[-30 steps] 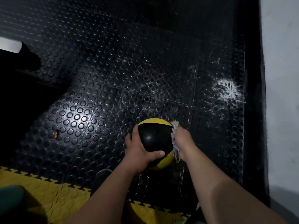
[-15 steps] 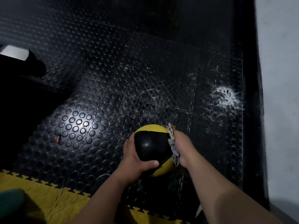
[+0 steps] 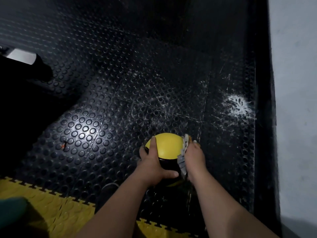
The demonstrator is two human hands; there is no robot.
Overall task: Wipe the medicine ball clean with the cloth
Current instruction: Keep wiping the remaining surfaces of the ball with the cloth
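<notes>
From the head view, looking down: a round yellow-and-black medicine ball (image 3: 167,148) sits between the two hands, low over the black studded rubber floor (image 3: 96,121); I cannot tell whether it rests on the floor or is lifted just clear of it. The left hand (image 3: 151,164) grasps the ball's left flank, fingers stretched up over the yellow top and thumb hooked across the black band nearest the person. The right hand (image 3: 194,158) presses a pale, crumpled cloth (image 3: 183,157) flat against the ball's right flank; the cloth is sandwiched between palm and ball, with a frayed edge showing above and below the hand, and the fingers themselves are mostly hidden behind it.

Beyond the right hand, a white splash-like mark (image 3: 239,104) and scattered pale scratches show on the floor. Behind the left forearm lie yellow interlocking floor tiles (image 3: 56,208).

The likely trouble, as I judge it: the ball looks smooth, and one-handed support on a curved side could let it roll or slip as the cloth pushes sideways. The cloth is bunched, so it may slide out from under the palm or only clean a narrow strip, leaving the underside and left flank untouched.
</notes>
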